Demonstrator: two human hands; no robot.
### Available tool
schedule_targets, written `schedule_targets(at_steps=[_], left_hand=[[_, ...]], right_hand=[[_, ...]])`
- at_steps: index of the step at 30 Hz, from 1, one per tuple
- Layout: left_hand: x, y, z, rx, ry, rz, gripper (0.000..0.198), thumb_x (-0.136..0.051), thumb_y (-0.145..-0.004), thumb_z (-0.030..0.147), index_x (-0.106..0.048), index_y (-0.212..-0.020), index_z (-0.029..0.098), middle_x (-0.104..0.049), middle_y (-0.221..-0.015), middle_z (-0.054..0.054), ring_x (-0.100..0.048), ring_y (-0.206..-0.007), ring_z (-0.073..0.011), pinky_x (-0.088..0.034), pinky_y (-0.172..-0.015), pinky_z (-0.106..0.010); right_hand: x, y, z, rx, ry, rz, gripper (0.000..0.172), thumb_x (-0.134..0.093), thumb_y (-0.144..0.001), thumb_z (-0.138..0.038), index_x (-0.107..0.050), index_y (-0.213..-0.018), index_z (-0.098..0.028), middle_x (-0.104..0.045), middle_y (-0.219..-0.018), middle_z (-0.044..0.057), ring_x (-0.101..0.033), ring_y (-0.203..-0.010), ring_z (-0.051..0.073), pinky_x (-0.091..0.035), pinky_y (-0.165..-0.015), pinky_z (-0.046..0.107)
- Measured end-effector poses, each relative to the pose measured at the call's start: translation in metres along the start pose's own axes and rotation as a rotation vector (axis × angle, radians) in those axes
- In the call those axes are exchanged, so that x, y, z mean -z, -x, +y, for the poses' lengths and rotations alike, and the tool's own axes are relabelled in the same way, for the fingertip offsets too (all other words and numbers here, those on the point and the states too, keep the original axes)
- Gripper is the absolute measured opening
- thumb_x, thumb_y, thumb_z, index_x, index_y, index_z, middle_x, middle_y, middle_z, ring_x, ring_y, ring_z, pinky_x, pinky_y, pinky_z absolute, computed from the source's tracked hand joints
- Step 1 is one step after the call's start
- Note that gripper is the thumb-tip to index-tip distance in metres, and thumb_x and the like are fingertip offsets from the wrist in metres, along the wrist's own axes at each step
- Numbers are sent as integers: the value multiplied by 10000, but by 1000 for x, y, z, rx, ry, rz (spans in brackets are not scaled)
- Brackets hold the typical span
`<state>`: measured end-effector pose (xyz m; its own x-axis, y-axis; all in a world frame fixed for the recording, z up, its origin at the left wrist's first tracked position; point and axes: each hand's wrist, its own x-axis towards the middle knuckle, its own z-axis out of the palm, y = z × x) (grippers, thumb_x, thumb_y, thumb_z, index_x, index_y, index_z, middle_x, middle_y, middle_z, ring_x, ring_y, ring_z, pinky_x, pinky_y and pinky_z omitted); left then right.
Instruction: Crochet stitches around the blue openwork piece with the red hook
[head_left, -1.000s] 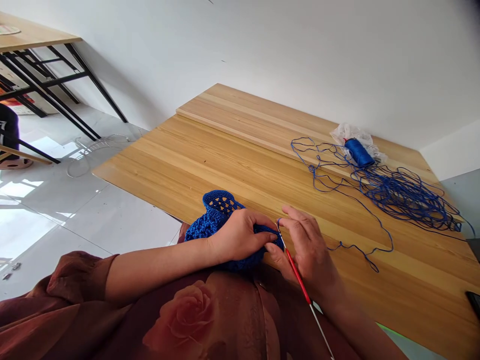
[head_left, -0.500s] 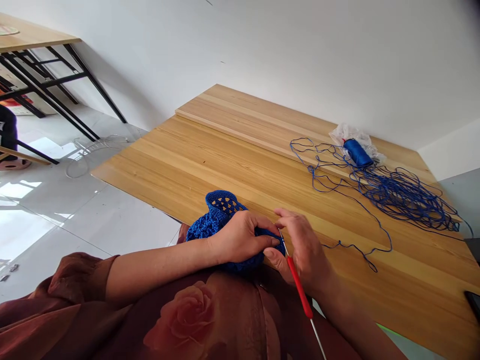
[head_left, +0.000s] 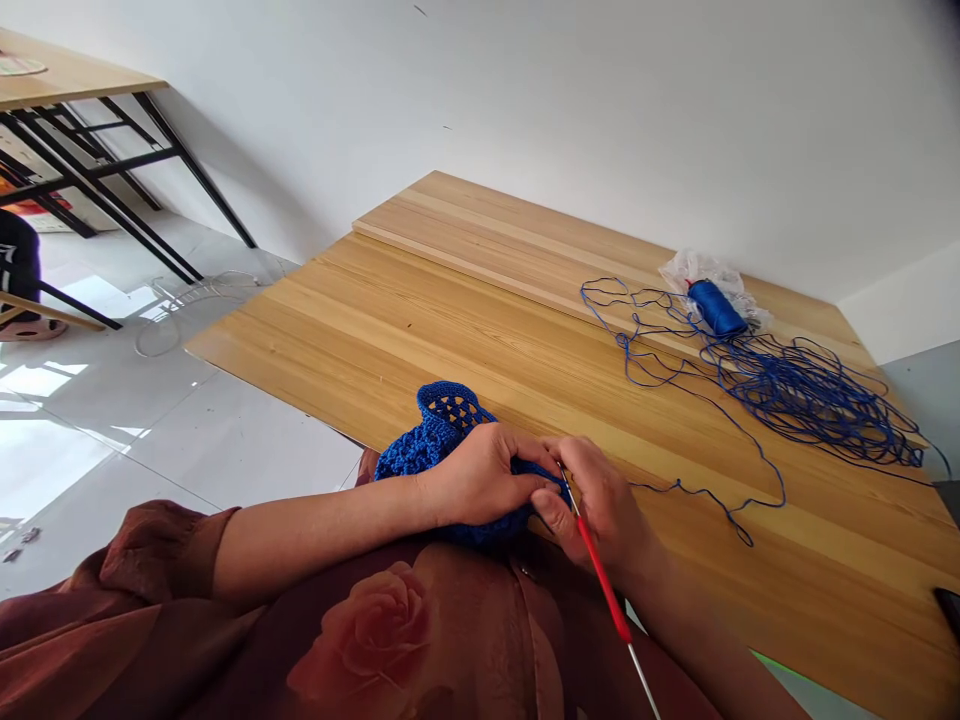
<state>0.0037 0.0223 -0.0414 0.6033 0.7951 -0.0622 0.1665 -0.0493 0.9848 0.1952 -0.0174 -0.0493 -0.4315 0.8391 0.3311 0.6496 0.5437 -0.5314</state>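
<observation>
Blue crochet work [head_left: 420,447] with an openwork edge lies over the table's near edge and my lap. My left hand [head_left: 487,475] is closed on it, pinching its right end between thumb and fingers. In my right hand [head_left: 596,500] is a crochet hook [head_left: 604,580] with a red handle; its metal tip meets the work beside my left fingertips. The hook's other metal end points down toward my lap. Blue yarn [head_left: 705,490] trails away to the right from behind my right hand. The exact stitch is hidden by my fingers.
A wooden table [head_left: 322,320] stands against the wall. On its right side lie a loose heap of blue yarn [head_left: 810,395], a blue yarn spool [head_left: 716,307] and a clear plastic bag [head_left: 694,266]. A dark object [head_left: 949,605] sits at the right edge. Another table [head_left: 97,85] stands far left.
My right index finger has come down from its raised position toward the hook's tip, against my left fingertips. The crochet work and yarn heap stay nearly in place.
</observation>
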Motion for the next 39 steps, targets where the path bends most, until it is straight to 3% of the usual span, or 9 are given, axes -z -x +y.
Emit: schedule_targets(at_steps=[3, 5, 8, 13, 18, 25, 31, 39], left_hand=[[3, -2, -1, 37, 23, 36, 187, -725, -815, 242, -814, -937, 132, -815, -929, -61, -738, -864, -201, -544, -807, -254], [7, -3, -2, 61, 17, 31, 215, -739, -814, 284, -810, -939, 123, -809, -904, -67, -730, -850, -202, -545, -800, -262], [11, -4, -3, 108, 63, 16, 234, -760, -796, 305, -801, -927, 115, -800, -898, -73, -714, -837, -199, -541, -788, -266], [11, -3, -4, 212, 263, -13, 256, -797, -763, 338, -787, -899, 121, -781, -851, -57, -691, -779, -174, -529, -757, -266], [11, -3, -2, 320, 375, 4, 305, -877, -653, 338, -796, -860, 129, -774, -804, -46, -667, -721, -156, -525, -735, -270], [17, -5, 0, 376, 415, -20, 196, -849, -634, 252, -796, -776, 127, -732, -678, -32, -647, -639, -144, -527, -670, -265], [21, -6, 3, 358, 339, -126, 220, -884, -576, 232, -791, -748, 131, -737, -686, -26, -652, -654, -148, -539, -681, -258], [29, -9, -3, 370, 300, -343, 143, -851, -609, 213, -799, -732, 161, -759, -712, -20, -668, -670, -154, -545, -678, -245]], right_hand=[[5, 2, 0, 11, 67, 85, 145, -600, -917, -343, -559, -941, -206, -616, -840, 72, -579, -835, 256, -499, -728, 404], [11, 4, -4, 101, 151, 136, 86, -628, -886, -222, -565, -941, -202, -636, -869, 84, -584, -880, 260, -505, -788, 413], [16, 6, -8, 192, 214, 173, 147, -572, -881, -76, -578, -953, -204, -658, -883, 81, -588, -854, 234, -514, -810, 399], [8, 8, -4, 160, 223, 250, 158, -566, -901, -66, -586, -914, -221, -649, -791, 47, -561, -733, 200, -510, -718, 367], [8, 14, 1, 161, 151, 275, 160, -625, -891, -85, -644, -978, -218, -695, -856, 48, -624, -771, 190, -541, -748, 350], [19, 24, 4, 151, 40, 140, 240, -591, -927, -143, -671, -1137, -226, -728, -989, 73, -690, -877, 209, -578, -796, 356], [28, 28, 2, 101, -123, -29, 281, -530, -963, -165, -635, -1217, -223, -716, -1044, 75, -693, -928, 195, -593, -810, 330], [39, 22, 1, 269, -47, -139, 353, -549, -951, -169, -625, -1295, -198, -740, -1068, 97, -702, -966, 227, -604, -857, 372]])
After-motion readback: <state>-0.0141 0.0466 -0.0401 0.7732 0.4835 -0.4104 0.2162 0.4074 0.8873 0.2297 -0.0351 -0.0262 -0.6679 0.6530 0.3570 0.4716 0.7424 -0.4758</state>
